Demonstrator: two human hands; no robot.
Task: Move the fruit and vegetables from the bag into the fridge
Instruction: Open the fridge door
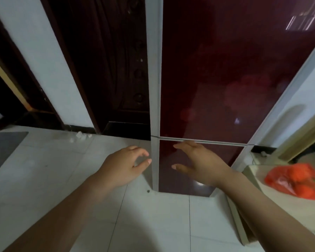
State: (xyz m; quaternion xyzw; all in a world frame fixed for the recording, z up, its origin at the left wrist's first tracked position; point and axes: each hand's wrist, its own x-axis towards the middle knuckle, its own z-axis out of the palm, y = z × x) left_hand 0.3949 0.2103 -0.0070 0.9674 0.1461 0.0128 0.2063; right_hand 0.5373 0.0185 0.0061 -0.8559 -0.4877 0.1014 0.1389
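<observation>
A tall fridge [225, 70] with glossy dark red doors and grey edges stands straight ahead, both doors closed. A thin seam [204, 141] divides the upper door from the lower one. My left hand [125, 164] hovers just left of the fridge's grey front edge, fingers loosely curled, holding nothing. My right hand [198, 162] is held in front of the lower door just under the seam, fingers spread and relaxed, empty. A red-orange plastic bag [295, 180] with produce inside lies on a pale surface at the right.
A dark wooden door [102, 66] stands left of the fridge, with a white wall [44, 60] beside it. The floor is pale tile [153, 224]. A grey mat [4, 148] lies at the left. The pale table [258, 171] holding the bag stands close to the fridge's right side.
</observation>
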